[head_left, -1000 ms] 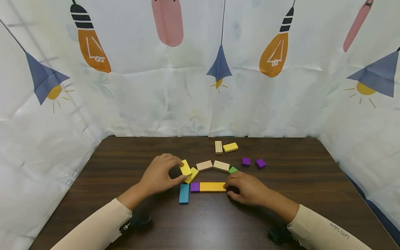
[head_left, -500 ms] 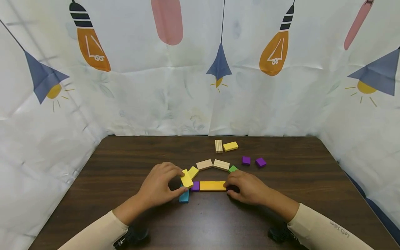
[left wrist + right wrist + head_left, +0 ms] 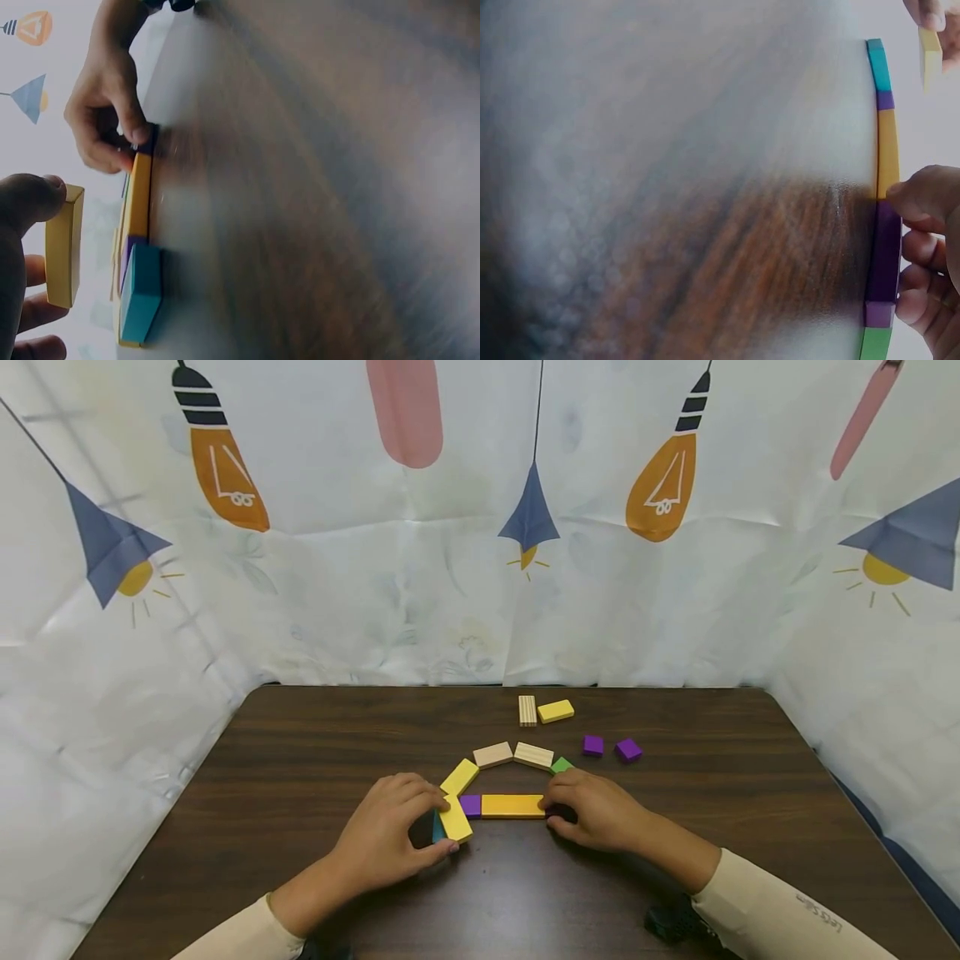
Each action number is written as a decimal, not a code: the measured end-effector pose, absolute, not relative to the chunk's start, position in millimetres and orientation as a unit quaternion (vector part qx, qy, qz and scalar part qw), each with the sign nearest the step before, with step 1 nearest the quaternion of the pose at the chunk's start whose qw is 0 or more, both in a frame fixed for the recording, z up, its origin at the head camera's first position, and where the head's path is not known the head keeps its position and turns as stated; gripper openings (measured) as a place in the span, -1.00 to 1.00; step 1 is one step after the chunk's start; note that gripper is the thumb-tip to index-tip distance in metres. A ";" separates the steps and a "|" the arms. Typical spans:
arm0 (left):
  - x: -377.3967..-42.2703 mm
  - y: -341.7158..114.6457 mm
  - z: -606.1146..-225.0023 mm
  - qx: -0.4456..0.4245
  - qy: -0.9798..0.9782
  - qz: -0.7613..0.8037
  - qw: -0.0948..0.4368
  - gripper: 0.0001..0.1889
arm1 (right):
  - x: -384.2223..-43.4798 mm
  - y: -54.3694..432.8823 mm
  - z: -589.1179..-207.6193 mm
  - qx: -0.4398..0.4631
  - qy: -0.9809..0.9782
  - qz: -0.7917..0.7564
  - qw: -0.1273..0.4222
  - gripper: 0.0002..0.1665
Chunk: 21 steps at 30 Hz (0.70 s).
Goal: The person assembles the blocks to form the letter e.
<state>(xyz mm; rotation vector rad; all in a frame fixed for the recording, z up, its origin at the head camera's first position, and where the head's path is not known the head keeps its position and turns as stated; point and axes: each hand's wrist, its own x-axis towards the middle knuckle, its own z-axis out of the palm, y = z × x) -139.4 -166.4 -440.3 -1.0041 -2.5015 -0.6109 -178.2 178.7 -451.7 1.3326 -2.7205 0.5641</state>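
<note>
My left hand [image 3: 392,831] pinches a yellow block [image 3: 457,819] between thumb and fingers. In the left wrist view this block hangs apart from a teal block [image 3: 142,292], which it partly covers in the head view. The teal block lies at the left end of a row with a small purple block [image 3: 470,807] and a long orange-yellow block [image 3: 512,807]. At that block's right end my right hand [image 3: 592,810] holds a dark purple block [image 3: 885,251] with curled fingers. A lighter purple piece [image 3: 879,314] and a green block [image 3: 875,343] continue the row, hidden by the hand in the head view.
Behind the row curves an arc: a yellow block [image 3: 460,777], two plain wooden blocks [image 3: 492,755] and a green block [image 3: 561,765]. Farther back lie a wooden block [image 3: 527,711], a yellow block [image 3: 556,711] and two purple cubes [image 3: 593,746] on the brown table [image 3: 337,727].
My left hand has brought the yellow block toward me, from beside the arc's yellow block to over the teal block. The right hand has stayed in place.
</note>
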 end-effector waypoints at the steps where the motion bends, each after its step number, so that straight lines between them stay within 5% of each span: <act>1: -137.2 -166.2 -440.6 -0.356 -0.890 -0.216 0.188 -0.56 | -178.0 178.6 -451.4 0.432 -0.883 0.183 0.030 -0.80; 21: -107.0 -163.9 -446.4 -0.354 -0.898 -0.213 0.151 -0.58 | -178.2 178.4 -452.8 0.435 -0.881 0.180 0.035 -0.80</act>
